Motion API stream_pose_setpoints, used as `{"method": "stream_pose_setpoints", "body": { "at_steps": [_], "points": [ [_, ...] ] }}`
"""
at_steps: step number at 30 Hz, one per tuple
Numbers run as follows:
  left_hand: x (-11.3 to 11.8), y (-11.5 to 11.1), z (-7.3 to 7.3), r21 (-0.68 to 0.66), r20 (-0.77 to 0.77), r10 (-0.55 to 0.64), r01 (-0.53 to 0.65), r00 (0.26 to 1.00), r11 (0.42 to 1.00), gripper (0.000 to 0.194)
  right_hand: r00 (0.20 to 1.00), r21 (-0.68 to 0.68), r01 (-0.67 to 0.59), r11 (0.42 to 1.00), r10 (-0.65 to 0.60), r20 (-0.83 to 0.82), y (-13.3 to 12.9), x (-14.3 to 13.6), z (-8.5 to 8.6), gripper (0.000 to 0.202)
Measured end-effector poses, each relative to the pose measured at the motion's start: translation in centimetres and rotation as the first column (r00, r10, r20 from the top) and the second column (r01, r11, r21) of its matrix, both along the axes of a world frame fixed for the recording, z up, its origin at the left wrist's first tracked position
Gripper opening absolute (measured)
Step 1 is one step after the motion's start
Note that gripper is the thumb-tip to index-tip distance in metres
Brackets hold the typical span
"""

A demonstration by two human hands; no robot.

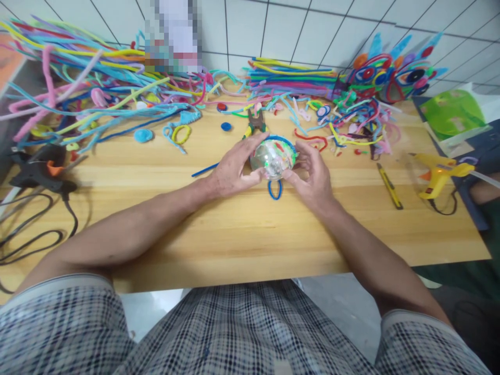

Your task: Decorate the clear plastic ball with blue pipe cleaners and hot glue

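A clear round dome-like object (272,159) with colourful bits and a blue rim at its top is held between both hands over the table's middle. My left hand (237,167) grips its left side, fingers behind and thumb at the lower front. On the right side, my right hand (312,169) holds it with curved fingers and the thumb near its lower edge. A blue pipe-cleaner loop (275,190) shows just below it. Pliers (257,122) with yellow-green handles lie right behind the object. To the left, a blue pipe-cleaner piece (205,169) reaches toward my left wrist.
Pipe cleaners (128,78) pile up at the back left, with a bundle (292,78) at the back middle. A yellow cutter (389,186) and yellow glue gun (441,172) lie right. A black tool (42,166) with cables is left. A person's arm (484,194) shows far right.
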State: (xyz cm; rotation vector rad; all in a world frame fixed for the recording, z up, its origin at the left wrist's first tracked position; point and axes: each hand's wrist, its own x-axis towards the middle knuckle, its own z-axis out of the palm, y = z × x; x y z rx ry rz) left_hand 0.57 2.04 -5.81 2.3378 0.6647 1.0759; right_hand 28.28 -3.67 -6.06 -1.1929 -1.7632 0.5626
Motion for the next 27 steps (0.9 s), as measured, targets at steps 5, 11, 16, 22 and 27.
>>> {"method": "stream_pose_setpoints", "body": {
  "at_steps": [5,11,16,22,27],
  "points": [
    [-0.2,-0.5,0.6,0.024,-0.043,0.013,-0.012,0.999,1.0,0.081,0.997,0.017,-0.039,0.999,0.037,0.068,-0.2,0.1,0.4,0.085],
    [0.1,-0.9,0.5,0.073,-0.018,-0.009,0.011,1.0,0.997,0.08,0.986,0.045,-0.101,0.994,0.094,0.138,0.2,0.3,0.1,0.1],
    [0.2,-0.9,0.0,0.074,-0.002,-0.024,0.024,1.0,0.997,0.083,0.988,0.075,-0.077,0.994,0.066,0.138,0.1,0.2,-0.2,0.105],
    [0.3,-0.5,-0.6,0.094,-0.002,-0.086,0.086,0.996,0.992,0.086,0.99,0.1,-0.076,0.992,0.063,0.123,0.0,0.1,-0.4,0.105],
    [0.4,-0.2,-0.7,0.101,0.022,-0.102,0.099,0.995,0.99,0.08,0.991,0.078,-0.074,0.994,0.064,0.118,0.1,0.3,-0.3,0.105]
  ]
}}
